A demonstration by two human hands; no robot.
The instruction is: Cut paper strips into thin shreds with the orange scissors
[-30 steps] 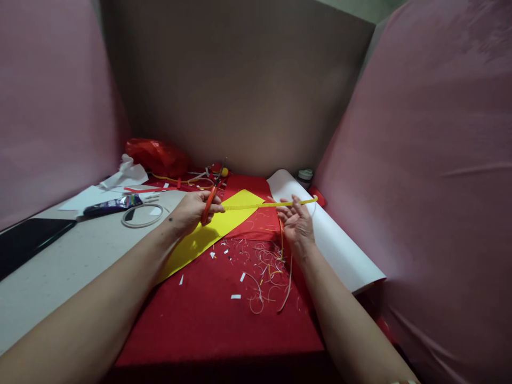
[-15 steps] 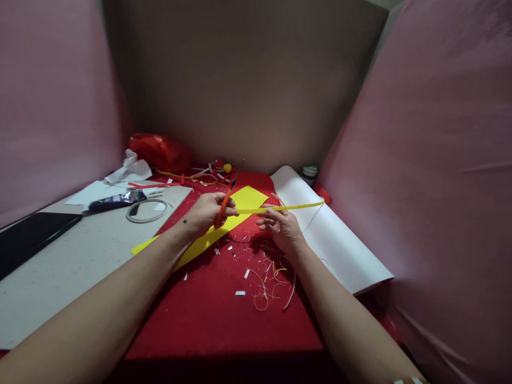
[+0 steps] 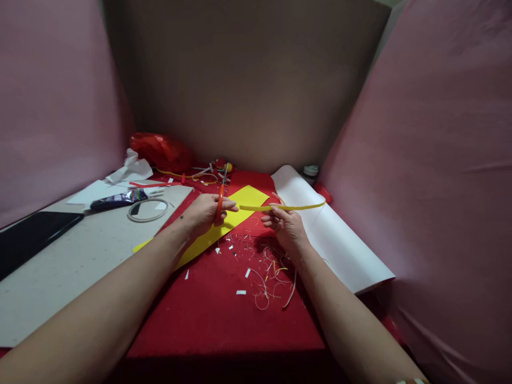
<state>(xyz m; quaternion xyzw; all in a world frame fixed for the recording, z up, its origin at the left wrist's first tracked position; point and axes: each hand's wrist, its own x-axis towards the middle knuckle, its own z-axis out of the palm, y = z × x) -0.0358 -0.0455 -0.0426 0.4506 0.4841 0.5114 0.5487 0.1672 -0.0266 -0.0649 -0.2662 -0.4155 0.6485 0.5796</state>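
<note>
Strip point(image 3: 296, 206) in right grip point(image 3: 288, 226), beside scissors point(image 3: 220, 200).

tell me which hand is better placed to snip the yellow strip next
Left, probably. The left hand grips the orange scissors just beside the free end of the yellow strip. The right hand is busy pinching that strip level and holds no tool.

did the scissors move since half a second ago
Yes. The orange-handled scissors in the left hand swung from leaning right to nearly upright, their tips shifting left against the far corner of the yellow sheet.
</note>
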